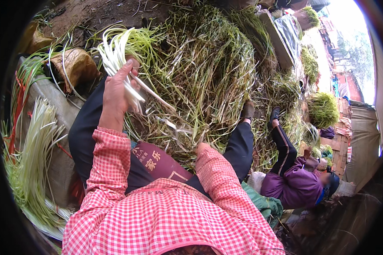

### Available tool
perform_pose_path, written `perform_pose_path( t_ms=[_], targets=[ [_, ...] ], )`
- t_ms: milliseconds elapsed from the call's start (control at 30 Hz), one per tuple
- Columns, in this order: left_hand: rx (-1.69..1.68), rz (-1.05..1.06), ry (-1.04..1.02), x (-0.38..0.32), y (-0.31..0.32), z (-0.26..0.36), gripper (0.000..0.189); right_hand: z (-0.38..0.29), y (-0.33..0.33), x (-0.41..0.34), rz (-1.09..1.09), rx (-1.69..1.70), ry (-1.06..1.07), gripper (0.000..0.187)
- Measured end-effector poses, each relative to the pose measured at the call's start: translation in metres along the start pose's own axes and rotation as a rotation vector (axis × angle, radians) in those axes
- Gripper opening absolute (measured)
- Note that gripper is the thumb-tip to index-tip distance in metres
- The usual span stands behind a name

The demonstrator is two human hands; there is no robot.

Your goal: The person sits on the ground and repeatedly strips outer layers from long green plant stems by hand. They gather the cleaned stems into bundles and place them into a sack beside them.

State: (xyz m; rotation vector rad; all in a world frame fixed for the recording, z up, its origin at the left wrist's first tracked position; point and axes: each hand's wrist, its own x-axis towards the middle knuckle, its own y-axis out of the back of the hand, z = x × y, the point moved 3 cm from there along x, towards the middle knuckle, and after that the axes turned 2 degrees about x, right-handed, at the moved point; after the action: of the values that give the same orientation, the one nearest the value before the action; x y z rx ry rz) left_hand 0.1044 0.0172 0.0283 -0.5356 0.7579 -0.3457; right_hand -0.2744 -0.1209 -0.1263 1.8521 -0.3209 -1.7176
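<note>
Raised at the upper left, my left hand [119,86] is closed around a bunch of long stalks [115,54], white at the base and yellow-green at the leafy ends. One stalk sticks out from the bunch towards the right. My right hand [202,147] is low in front of me, over the litter, near my lap; its fingers are mostly hidden, and whether they hold anything cannot be told. Loose, blurred pale strands [175,129] lie or hang between the two hands. A dark red apron or sack with writing [161,161] covers my lap.
A large heap of leaf litter [204,73] spreads before me. At left, stalk bundles [40,153] rest on a grey covered surface [65,111], beside a brown sack [75,65]. A co-worker in purple [290,191] sits at right. Green bundles [324,110] stand farther off.
</note>
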Motion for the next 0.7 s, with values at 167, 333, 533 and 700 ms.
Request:
perform_pose_path(
  t_ms=[167,333,533,700],
  targets=[
    [0.08,-0.027,-0.001,0.002,-0.004,-0.015,0.021,-0.086,0.054,-0.063,0.157,0.646,0.443,0.058],
    [-0.034,-0.136,0.014,0.005,-0.005,-0.025,0.035,-0.15,0.058,-0.104,0.236,0.675,0.919,0.029],
    [0.428,-0.368,0.108,-0.015,-0.027,-0.055,0.033,-0.193,0.092,-0.111,0.529,0.686,1.083,0.022],
    [0.31,-0.211,0.099,-0.013,-0.031,-0.046,0.037,-0.132,0.117,-0.008,0.628,0.742,0.441,0.049]
  ],
)
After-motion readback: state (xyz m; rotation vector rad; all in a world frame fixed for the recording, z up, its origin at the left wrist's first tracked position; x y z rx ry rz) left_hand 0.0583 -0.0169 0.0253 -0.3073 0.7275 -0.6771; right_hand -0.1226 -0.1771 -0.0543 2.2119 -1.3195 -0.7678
